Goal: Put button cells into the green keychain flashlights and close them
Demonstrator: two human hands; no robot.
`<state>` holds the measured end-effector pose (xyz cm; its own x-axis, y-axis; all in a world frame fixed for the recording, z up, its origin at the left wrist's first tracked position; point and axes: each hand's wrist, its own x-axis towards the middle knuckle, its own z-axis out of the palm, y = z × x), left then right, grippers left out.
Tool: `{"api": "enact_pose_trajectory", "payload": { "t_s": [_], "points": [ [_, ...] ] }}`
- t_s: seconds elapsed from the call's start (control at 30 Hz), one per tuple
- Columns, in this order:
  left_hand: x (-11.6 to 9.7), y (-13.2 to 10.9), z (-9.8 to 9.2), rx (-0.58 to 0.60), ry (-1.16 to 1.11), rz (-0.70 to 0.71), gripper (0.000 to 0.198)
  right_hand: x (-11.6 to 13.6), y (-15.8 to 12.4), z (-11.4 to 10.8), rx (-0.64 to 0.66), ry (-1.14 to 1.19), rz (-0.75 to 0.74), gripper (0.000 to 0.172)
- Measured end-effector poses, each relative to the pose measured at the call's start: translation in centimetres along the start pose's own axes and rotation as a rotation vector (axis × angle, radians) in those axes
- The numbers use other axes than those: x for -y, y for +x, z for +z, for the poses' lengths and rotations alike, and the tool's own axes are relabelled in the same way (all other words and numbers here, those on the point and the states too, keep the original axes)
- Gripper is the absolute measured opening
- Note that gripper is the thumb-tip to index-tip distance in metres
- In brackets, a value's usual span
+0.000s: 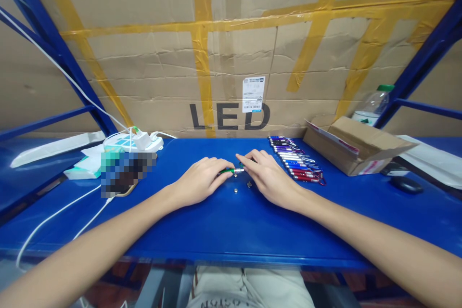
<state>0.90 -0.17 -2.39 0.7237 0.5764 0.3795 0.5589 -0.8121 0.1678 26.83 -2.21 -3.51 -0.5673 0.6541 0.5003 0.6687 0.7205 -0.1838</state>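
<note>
My left hand (202,178) pinches a small green flashlight (227,171) by its left end, low over the blue table. The flashlight lies nearly level, its silver end pointing right. At that silver end are the curled fingers of my right hand (269,178), closed around it, the index finger reaching past. A bit of green shows beneath these fingers; its shape is partly hidden. Just below the hands lie small round silver pieces, one a button-like piece (236,190) and another (249,185) near the right thumb. Beside my right hand, similar flashlights (294,161) with carabiner clips form a row.
An open cardboard box (355,147) stands at the right, near a bottle (375,103) and a black mouse (406,185). At left are a phone (126,175), a tissue pack (84,166), a power strip (155,142) and white cables. A large LED carton (231,57) backs the table.
</note>
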Motion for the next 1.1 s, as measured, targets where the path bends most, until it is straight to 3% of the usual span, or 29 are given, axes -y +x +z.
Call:
{"api": "enact_pose_trajectory", "payload": {
  "t_s": [1.1],
  "points": [
    [-0.35,-0.01,-0.16,0.001,0.008,0.004,0.031,-0.09,0.01,-0.02,0.025,0.028,0.002,0.051]
  ]
}}
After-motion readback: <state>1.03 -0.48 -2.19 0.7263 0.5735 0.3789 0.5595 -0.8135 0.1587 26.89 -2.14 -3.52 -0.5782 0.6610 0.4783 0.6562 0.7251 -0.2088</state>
